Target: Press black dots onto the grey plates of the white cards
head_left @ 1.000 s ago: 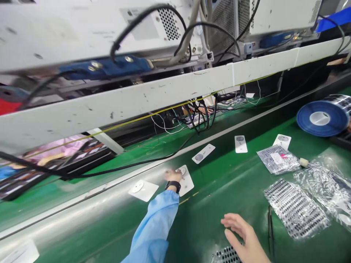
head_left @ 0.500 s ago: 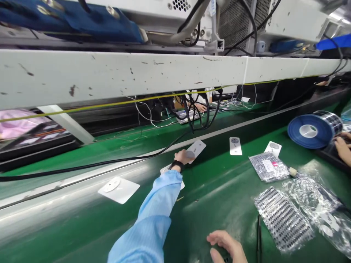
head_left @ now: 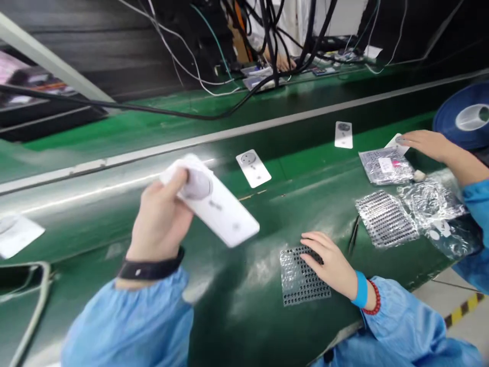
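Note:
My left hand (head_left: 160,219), wearing a black wristband, grips a white card (head_left: 225,209) by its end, thumb on top. The card has rounded corners and a grey printed circle, and hangs tilted above the green surface. Fingers apart, my right hand (head_left: 332,262) lies over a clear sheet (head_left: 300,285) with rows of small dark pieces; whether it presses on the sheet I cannot tell. Farther off, a similar card (head_left: 254,171) lies flat, another card (head_left: 344,135) is to its right, and a third card (head_left: 19,237) is at the left edge.
A co-worker's hand (head_left: 428,142) touches a card at the right. Bagged parts (head_left: 385,165), a second dotted sheet (head_left: 385,219), dark tweezers (head_left: 353,235) and crumpled plastic (head_left: 431,204) lie nearby. Beyond are a blue reel (head_left: 451,117) and black cables (head_left: 273,46).
My view has tilted down. My left hand has drawn back from the far card, which now lies flat, and holds a card up nearer me. A co-worker's hand has reached in from the right.

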`<action>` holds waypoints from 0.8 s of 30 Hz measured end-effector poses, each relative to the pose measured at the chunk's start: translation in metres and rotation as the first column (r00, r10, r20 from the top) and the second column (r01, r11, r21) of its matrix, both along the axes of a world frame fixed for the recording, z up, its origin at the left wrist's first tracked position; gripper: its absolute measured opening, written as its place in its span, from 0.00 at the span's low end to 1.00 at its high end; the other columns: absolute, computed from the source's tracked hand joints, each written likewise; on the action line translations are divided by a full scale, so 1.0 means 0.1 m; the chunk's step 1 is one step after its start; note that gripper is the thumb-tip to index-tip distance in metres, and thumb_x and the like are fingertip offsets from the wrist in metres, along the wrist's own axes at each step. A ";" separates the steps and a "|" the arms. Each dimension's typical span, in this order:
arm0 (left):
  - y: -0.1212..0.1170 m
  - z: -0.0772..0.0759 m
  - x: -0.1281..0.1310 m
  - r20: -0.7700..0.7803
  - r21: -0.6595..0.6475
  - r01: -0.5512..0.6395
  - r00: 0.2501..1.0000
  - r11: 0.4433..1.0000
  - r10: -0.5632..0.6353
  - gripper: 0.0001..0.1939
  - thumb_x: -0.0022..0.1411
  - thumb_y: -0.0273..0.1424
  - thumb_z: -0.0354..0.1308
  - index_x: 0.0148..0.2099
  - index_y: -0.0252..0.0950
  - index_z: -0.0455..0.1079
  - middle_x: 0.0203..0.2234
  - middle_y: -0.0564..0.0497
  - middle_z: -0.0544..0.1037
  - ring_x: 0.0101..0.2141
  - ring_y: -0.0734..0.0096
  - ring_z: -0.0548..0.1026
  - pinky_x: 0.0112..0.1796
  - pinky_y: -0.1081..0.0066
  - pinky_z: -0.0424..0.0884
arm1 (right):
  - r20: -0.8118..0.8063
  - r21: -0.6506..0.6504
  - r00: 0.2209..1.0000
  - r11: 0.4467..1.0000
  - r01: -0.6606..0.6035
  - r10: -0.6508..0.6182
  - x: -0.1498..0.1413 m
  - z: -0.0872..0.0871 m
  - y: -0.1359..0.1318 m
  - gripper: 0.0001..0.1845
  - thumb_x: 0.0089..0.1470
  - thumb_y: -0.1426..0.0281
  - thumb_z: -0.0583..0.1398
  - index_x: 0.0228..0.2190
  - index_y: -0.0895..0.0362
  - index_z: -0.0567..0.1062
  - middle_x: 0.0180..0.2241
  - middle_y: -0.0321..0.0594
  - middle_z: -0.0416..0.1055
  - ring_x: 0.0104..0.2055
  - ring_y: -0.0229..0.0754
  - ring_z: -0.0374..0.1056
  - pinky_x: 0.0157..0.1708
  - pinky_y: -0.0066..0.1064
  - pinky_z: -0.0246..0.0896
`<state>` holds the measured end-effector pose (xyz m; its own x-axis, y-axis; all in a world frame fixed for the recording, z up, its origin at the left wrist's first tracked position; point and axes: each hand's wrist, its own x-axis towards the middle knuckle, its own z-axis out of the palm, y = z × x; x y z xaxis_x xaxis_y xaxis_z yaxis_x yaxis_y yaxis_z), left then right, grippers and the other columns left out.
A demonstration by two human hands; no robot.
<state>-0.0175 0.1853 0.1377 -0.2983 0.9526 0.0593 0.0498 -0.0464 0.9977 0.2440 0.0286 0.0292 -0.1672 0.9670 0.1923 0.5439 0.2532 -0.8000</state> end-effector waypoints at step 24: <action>-1.53 -1.05 0.47 0.135 -0.373 0.400 0.916 0.837 -0.378 0.17 0.56 0.41 0.56 0.35 0.34 0.80 0.33 0.43 0.81 0.37 0.58 0.76 0.38 0.66 0.70 | 0.048 0.027 0.946 0.946 -0.323 0.321 -0.12 0.09 0.25 0.09 0.62 0.69 0.55 0.40 0.55 0.76 0.40 0.43 0.76 0.43 0.43 0.71 0.52 0.44 0.61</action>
<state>0.0291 0.0323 0.0325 0.1100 0.9335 -0.3414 0.0553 0.3372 0.9398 0.2322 0.0535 0.0381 -0.4771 0.8534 0.2099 0.4620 0.4467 -0.7662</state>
